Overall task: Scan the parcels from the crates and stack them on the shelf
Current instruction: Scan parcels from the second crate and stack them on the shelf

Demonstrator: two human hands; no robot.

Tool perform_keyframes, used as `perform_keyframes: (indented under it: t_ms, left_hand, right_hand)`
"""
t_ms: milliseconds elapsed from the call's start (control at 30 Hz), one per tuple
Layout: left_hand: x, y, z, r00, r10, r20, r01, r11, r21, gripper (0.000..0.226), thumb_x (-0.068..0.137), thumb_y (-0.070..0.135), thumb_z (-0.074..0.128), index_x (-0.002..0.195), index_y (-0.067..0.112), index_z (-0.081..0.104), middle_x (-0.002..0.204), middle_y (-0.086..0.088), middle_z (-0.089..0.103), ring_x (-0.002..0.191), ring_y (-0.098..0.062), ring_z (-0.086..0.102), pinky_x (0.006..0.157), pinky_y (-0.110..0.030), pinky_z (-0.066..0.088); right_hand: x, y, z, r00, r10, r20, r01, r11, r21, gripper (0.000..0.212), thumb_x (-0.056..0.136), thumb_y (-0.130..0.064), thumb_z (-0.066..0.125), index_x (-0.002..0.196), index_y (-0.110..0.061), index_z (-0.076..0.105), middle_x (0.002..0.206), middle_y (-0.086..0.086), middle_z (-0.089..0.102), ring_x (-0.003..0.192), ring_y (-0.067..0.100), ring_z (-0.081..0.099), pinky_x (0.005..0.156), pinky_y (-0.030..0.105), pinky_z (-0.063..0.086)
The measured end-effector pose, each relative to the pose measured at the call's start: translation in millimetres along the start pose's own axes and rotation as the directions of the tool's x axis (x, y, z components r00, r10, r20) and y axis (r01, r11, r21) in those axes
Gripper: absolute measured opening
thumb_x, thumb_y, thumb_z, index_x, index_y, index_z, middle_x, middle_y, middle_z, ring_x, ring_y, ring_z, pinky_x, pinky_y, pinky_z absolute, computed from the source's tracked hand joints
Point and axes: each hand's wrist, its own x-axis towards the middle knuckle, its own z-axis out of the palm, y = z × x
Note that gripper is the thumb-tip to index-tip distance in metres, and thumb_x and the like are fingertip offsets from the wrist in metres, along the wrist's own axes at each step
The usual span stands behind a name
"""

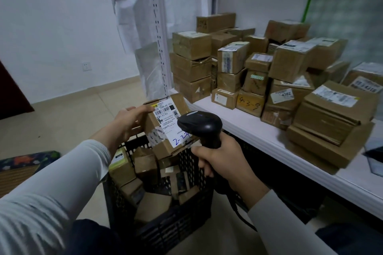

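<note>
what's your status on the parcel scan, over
Left hand grips parcel over the crate. Right hand grips scanner, head at the label. Shelf alongside, part stacked; nothing seen in the way.

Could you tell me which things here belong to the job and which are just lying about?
Job: parcel in left hand; scanner in right hand; black crate; stacked boxes on white shelf.
Lying about: patterned mat; wall socket; plastic sheet.
</note>
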Motion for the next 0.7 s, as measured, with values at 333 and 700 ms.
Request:
perform_keyframes:
  t_ms: [333, 700]
  left_hand:
    - [-11, 41, 90, 0.967, -0.122, 0.222, 0.137, 0.989, -0.051, 0.048, 0.069, 0.055, 0.071, 0.094, 0.016, 0.057, 0.097, -0.013, 0.054, 0.082, -0.022, 0.058, 0.066, -0.038, 0.059]
    - [-95, 137, 243, 0.728, 0.022, 0.685, 0.129, 0.977, -0.168, 0.034, 0.083, 0.033, 0.058, 0.113, 0.016, 0.058, 0.118, -0.015, 0.058, 0.109, -0.032, 0.059, 0.087, -0.046, 0.054]
  right_hand:
    - [5, -20, -53, 0.960, 0.005, -0.279, 0.072, 0.962, 0.265, 0.009, 0.085, -0.005, 0.067, 0.087, -0.003, 0.058, 0.049, 0.008, 0.056, 0.036, 0.018, 0.044, 0.037, 0.024, 0.034]
    - [-31, -87, -175, 0.680, -0.008, -0.733, 0.452, 0.791, 0.412, 0.007, 0.085, -0.007, 0.066, 0.084, -0.003, 0.060, 0.053, 0.008, 0.058, 0.040, 0.015, 0.048, 0.040, 0.023, 0.039]
